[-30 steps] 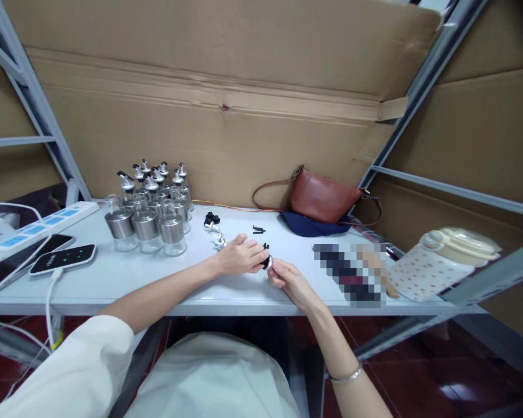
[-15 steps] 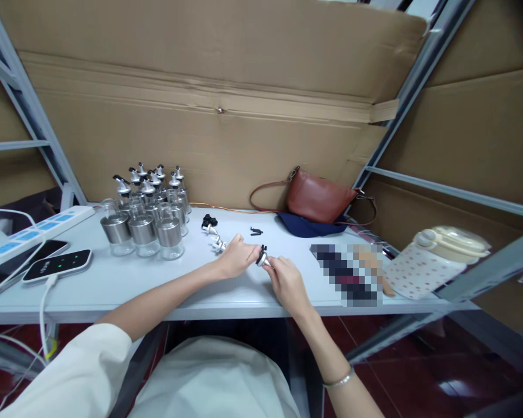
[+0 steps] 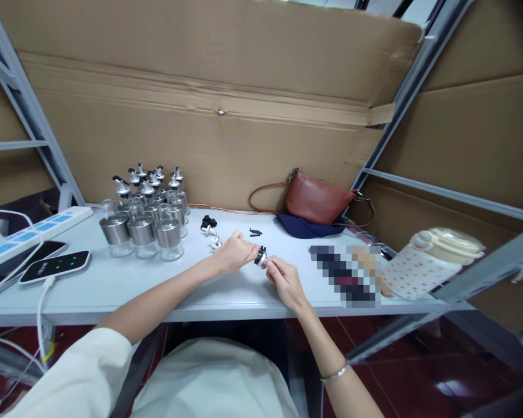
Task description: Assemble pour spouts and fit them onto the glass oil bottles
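Note:
A bottle pourer (image 3: 260, 256) with a black ribbed stopper and a silvery collar is between my two hands above the near part of the table. My left hand (image 3: 236, 254) is closed at its stopper end, thumb against the black part. The fingertips of my right hand (image 3: 285, 283) pinch its spout end, which they mostly hide. Just beyond my left hand lie loose metal spouts (image 3: 209, 230), partly covered by that hand. Black stoppers (image 3: 208, 222) form a small pile behind them. Small black flip caps (image 3: 255, 233) lie farther right.
At the left stand several glass bottles (image 3: 169, 235) with steel bands, the rear ones fitted with pourers. A power strip (image 3: 39, 229) and a charging device (image 3: 56, 267) lie left of them. A brown bag (image 3: 316, 196) rests on a navy cap (image 3: 307, 227); a dotted jug (image 3: 427, 264) stands right.
Both hands stay at the pourer. My right fingers have shifted slightly around the spout end, and the whole view has moved a little.

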{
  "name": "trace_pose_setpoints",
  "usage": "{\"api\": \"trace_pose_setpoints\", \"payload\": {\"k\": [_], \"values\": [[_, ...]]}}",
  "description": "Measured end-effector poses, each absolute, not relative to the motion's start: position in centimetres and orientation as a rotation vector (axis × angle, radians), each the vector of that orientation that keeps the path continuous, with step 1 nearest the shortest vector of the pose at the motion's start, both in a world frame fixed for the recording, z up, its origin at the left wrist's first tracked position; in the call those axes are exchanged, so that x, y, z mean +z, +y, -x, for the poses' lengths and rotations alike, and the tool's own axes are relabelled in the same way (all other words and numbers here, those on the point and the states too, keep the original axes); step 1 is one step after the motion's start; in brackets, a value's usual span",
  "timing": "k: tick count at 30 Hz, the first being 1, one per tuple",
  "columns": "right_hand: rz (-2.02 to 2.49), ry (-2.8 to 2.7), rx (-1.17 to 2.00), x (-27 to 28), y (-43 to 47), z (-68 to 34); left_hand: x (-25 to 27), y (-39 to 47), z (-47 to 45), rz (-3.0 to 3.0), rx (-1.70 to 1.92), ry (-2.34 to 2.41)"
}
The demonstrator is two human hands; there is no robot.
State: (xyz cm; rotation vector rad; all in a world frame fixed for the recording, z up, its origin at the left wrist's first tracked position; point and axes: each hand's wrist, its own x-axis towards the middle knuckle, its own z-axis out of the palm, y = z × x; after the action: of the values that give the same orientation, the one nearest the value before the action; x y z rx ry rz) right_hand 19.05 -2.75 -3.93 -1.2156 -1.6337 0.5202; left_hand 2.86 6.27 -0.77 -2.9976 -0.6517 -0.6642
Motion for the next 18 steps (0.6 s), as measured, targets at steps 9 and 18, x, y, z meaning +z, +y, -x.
{"api": "trace_pose_setpoints", "payload": {"k": [9,18], "values": [[1.112,-1.318,0.961,-3.9,-1.9,-19.3,3.2,11.0,0.3,2.711,-0.54,-1.131],[1.103,-1.425,0.951,-4.6,-1.4,-19.4,2.8,17.2,1.0,2.663,-0.067,-1.313]]}}
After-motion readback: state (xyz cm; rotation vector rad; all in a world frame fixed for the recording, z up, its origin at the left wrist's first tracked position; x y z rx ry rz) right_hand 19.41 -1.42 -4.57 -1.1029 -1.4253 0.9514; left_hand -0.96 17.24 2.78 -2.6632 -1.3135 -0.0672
